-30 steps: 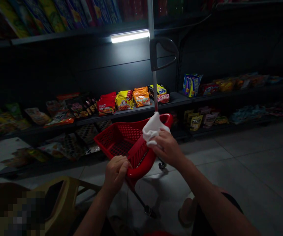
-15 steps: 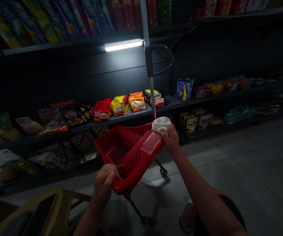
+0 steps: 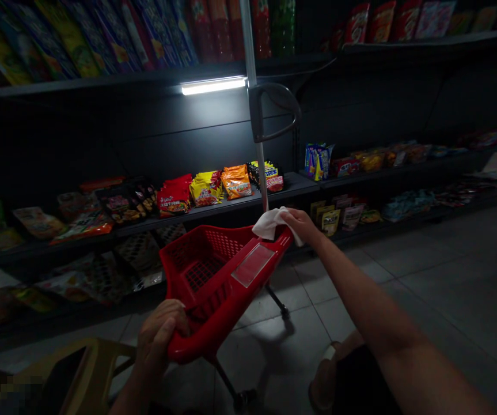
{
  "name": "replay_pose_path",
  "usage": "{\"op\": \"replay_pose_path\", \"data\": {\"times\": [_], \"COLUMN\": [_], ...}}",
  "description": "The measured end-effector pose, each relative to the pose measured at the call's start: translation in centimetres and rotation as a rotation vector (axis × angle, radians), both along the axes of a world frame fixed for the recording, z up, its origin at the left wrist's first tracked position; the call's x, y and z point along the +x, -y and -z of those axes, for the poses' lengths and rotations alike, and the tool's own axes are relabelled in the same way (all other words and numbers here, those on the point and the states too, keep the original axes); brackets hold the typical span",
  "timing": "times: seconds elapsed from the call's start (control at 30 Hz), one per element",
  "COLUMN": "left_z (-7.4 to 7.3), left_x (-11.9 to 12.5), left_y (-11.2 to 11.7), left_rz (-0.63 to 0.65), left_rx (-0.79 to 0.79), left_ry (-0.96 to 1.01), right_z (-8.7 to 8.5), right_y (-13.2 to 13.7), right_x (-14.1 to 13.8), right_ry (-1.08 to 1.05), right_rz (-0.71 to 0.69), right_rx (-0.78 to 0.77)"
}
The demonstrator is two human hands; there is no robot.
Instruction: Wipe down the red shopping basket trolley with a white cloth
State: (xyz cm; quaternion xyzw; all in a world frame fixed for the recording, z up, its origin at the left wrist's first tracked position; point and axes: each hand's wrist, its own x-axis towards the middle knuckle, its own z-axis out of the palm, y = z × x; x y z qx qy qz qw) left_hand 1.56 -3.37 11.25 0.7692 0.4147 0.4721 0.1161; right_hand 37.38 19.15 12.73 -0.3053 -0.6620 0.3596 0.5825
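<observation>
A red plastic shopping cart (image 3: 205,311) with perforated basket walls stands tilted across my view, a clear label panel set in its handle side. My left hand (image 3: 162,328) is closed around the near left corner of its rim. At the far right corner, my right hand (image 3: 300,225) grips a white cloth (image 3: 270,222) draped over the handle end. The cloth touches the red plastic. Behind that corner rises a metal pole (image 3: 260,167) with a grey loop-shaped handle (image 3: 274,110). The basket shows a dark grid floor.
Dark store shelves hold red, yellow and orange snack packets (image 3: 207,187), with bottles (image 3: 220,31) above. A lit tube lamp (image 3: 214,85) hangs under the upper shelf. A yellowish stool (image 3: 101,357) with a dark flat object stands at lower left. Grey floor tiles (image 3: 386,323) lie to the right.
The cart's near corner and my left hand have shifted left and down in view. The cloth, bunched before, is now spread over the handle end, with my right hand on its right side.
</observation>
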Motion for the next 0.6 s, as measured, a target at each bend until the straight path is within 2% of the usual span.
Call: {"op": "replay_pose_path", "data": {"times": [0.1,0.2,0.3,0.43,0.5,0.6], "left_z": [0.0,0.2,0.6,1.2,1.2,0.9], "left_x": [0.0,0.1,-0.2,-1.5,-2.0,-1.9], "left_y": [-0.2,-0.6,-1.0,-1.1,-1.0,-0.9], "left_rz": [-0.004,0.006,0.024,0.08,0.076,0.041], "left_rx": [-0.033,-0.026,-0.007,0.024,0.022,-0.013], "left_ry": [0.022,0.047,0.077,0.054,0.045,0.047], "right_z": [2.5,3.3,2.6,2.5,2.7,2.3], "right_y": [1.8,5.0,9.1,14.1,15.2,14.5], "right_x": [-3.4,-7.2,-10.2,-12.3,-12.2,-11.2], "right_ry": [-0.568,-0.903,-1.168,-1.332,-1.369,-1.399], "right_rz": [0.277,0.376,0.316,0.129,0.028,-0.109], "right_rx": [-0.148,-0.231,-0.346,-0.516,-0.602,-0.684]}}
